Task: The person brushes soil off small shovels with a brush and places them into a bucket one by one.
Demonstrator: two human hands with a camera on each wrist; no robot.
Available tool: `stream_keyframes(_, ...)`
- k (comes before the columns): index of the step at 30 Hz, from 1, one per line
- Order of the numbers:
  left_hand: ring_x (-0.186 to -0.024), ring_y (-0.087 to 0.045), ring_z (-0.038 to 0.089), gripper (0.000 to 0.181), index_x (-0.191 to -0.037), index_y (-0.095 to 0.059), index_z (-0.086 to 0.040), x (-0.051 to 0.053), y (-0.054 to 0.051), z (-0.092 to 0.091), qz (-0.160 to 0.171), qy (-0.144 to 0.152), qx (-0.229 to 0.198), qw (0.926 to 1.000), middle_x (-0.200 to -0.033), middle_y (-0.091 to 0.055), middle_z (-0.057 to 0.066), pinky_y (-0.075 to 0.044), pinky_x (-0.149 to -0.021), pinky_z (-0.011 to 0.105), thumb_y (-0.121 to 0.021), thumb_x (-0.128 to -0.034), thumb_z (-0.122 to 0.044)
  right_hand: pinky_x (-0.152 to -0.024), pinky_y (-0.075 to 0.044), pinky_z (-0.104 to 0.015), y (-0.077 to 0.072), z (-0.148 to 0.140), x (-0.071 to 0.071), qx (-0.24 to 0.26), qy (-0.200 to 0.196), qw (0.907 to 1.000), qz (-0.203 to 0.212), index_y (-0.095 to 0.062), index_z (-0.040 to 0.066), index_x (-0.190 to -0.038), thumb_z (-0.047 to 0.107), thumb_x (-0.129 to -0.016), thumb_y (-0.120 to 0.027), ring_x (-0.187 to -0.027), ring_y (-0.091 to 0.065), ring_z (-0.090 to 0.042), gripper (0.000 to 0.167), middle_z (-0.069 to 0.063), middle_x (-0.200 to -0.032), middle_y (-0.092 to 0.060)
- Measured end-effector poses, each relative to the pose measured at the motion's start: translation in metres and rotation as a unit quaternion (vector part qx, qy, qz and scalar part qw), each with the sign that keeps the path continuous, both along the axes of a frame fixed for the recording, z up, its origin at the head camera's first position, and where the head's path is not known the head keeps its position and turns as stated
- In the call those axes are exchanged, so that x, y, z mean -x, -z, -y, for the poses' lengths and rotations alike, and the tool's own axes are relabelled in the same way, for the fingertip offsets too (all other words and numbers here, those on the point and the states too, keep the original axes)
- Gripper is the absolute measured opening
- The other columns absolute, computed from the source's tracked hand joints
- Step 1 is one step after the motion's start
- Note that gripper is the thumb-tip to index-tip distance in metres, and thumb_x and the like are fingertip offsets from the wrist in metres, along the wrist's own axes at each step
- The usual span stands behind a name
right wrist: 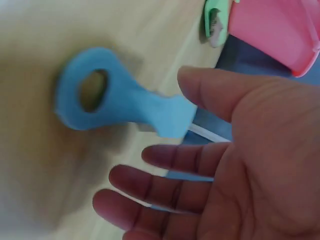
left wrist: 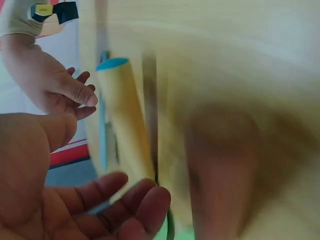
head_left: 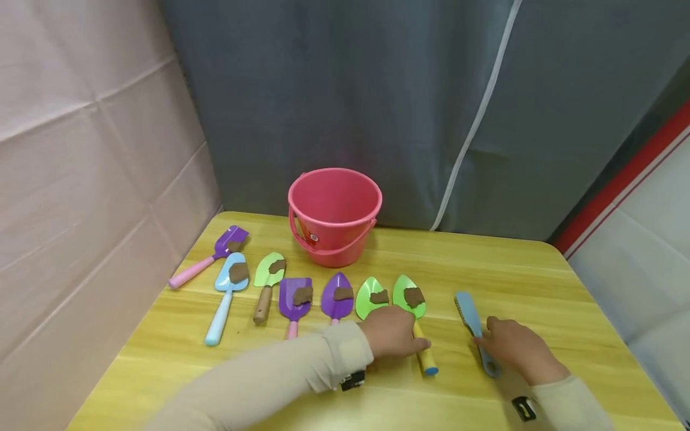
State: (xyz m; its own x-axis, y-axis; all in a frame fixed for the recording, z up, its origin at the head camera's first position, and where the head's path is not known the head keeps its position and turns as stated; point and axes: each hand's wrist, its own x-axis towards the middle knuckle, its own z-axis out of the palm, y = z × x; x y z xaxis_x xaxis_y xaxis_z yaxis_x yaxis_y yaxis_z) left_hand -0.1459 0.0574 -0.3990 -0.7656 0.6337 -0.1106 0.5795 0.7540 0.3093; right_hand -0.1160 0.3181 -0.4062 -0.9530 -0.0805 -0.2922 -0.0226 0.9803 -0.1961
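Note:
My left hand (head_left: 390,332) is at a green trowel (head_left: 401,293) with a yellow handle (left wrist: 125,115) capped in blue. In the left wrist view its thumb and loosely bent fingers stand apart, with no grip on that handle. My right hand (head_left: 514,347) hovers beside a blue brush (head_left: 470,314) lying on the table. The right wrist view shows the thumb and spread fingers on either side of the brush's handle (right wrist: 120,95), which has a hole in its end. Another green trowel (head_left: 368,299) lies left of the first, its handle hidden behind my left hand.
Left of these lie purple trowels (head_left: 336,296), a purple square shovel (head_left: 293,296), a pale green trowel (head_left: 268,272), a blue shovel (head_left: 222,302) and a purple-and-pink shovel (head_left: 196,269). Brown patches mark the blades. A pink bucket (head_left: 334,239) stands at the table's (head_left: 512,263) back.

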Motion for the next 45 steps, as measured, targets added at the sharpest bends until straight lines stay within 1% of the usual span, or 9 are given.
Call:
stream_keyframes(4,-0.047,-0.045,0.011,0.060,-0.052,-0.050,-0.019,-0.004,0.012,-0.024,-0.035,-0.054,0.055,0.9964,-0.053,-0.048,-0.003,-0.038,-0.042,0.030,-0.055,-0.0911,-0.064,-0.055,-0.040,-0.034,0.013,-0.005,-0.001,0.033,-0.024,0.9990,-0.015,-0.055,0.006,-0.090,0.025,-0.094,-0.068,-0.058,-0.047,-0.015,0.023,0.000,-0.068,-0.050)
stream_keyframes(8,-0.050,-0.047,0.011,0.057,-0.054,-0.053,-0.021,-0.004,0.018,-0.035,-0.057,-0.077,0.103,0.9901,-0.056,-0.051,-0.003,-0.040,-0.045,0.030,-0.054,-0.0915,-0.064,-0.053,-0.040,-0.032,0.020,-0.009,-0.001,0.057,-0.030,0.9976,-0.025,-0.058,0.004,-0.095,0.017,-0.091,-0.071,-0.058,-0.047,-0.014,0.019,0.001,-0.071,-0.052)
stream_keyframes(15,-0.051,-0.047,0.011,0.046,-0.053,-0.053,-0.021,-0.001,0.021,-0.037,-0.039,-0.089,0.082,0.9918,-0.059,-0.052,-0.003,-0.041,-0.044,0.031,-0.062,-0.0890,-0.048,-0.049,-0.037,-0.030,0.025,-0.008,-0.001,0.067,-0.021,0.9959,-0.058,-0.051,0.010,-0.079,0.012,-0.088,-0.072,-0.054,-0.043,-0.015,0.023,0.001,-0.064,-0.048)
stream_keyframes(20,-0.051,-0.051,0.011,0.039,-0.054,-0.056,-0.020,0.001,0.023,-0.033,-0.050,-0.092,0.080,0.9913,-0.061,-0.055,-0.003,-0.044,-0.043,0.031,-0.070,-0.0849,-0.039,-0.052,-0.034,-0.031,0.023,-0.001,0.004,0.060,-0.024,0.9959,-0.063,-0.051,0.010,-0.079,0.011,-0.089,-0.071,-0.056,-0.041,-0.016,0.023,0.001,-0.065,-0.048)
stream_keyframes(24,-0.051,-0.052,0.011,0.035,-0.057,-0.058,-0.018,0.004,0.021,-0.029,-0.045,-0.093,0.074,0.9919,-0.061,-0.057,-0.001,-0.046,-0.042,0.031,-0.072,-0.0849,-0.032,-0.055,-0.037,-0.034,0.019,0.001,0.006,0.061,-0.017,0.9955,-0.071,-0.054,0.008,-0.083,0.011,-0.088,-0.067,-0.060,-0.043,-0.018,0.015,-0.001,-0.070,-0.052)
stream_keyframes(30,-0.053,-0.050,0.011,0.038,-0.055,-0.053,-0.017,0.010,0.014,-0.017,-0.048,-0.081,0.023,0.9953,-0.060,-0.055,-0.001,-0.046,-0.046,0.031,-0.072,-0.0854,-0.030,-0.058,-0.041,-0.038,0.013,-0.007,0.009,0.058,-0.003,0.9938,-0.095,-0.058,0.005,-0.090,0.012,-0.091,-0.062,-0.065,-0.047,-0.020,0.009,-0.002,-0.074,-0.056)
stream_keyframes(36,-0.049,-0.044,0.010,0.042,-0.055,-0.046,-0.017,0.023,0.008,0.004,-0.034,-0.069,-0.028,0.9967,-0.053,-0.045,-0.004,-0.042,-0.046,0.028,-0.071,-0.0866,-0.028,-0.059,-0.047,-0.043,0.002,-0.006,0.009,0.080,0.011,0.9787,-0.189,-0.061,-0.007,-0.109,0.010,-0.092,-0.064,-0.067,-0.057,-0.020,0.024,-0.009,-0.082,-0.066)
stream_keyframes(41,-0.053,-0.046,0.010,0.032,-0.064,-0.052,-0.018,0.032,0.004,0.027,-0.048,-0.078,-0.025,0.9955,-0.059,-0.048,-0.005,-0.040,-0.045,0.031,-0.072,-0.0859,-0.030,-0.057,-0.046,-0.037,-0.009,0.014,0.009,0.111,-0.007,0.9728,-0.203,-0.061,-0.006,-0.115,0.011,-0.094,-0.064,-0.062,-0.054,-0.013,0.026,-0.005,-0.082,-0.067)
stream_keyframes(45,-0.056,-0.049,0.011,0.026,-0.070,-0.055,-0.017,0.032,-0.003,0.049,-0.045,-0.078,-0.016,0.9958,-0.064,-0.050,-0.004,-0.042,-0.047,0.033,-0.071,-0.0867,-0.029,-0.053,-0.042,-0.031,-0.016,0.042,0.007,0.133,-0.026,0.9708,-0.198,-0.064,-0.001,-0.112,0.013,-0.095,-0.065,-0.056,-0.049,-0.010,0.022,0.001,-0.077,-0.064)
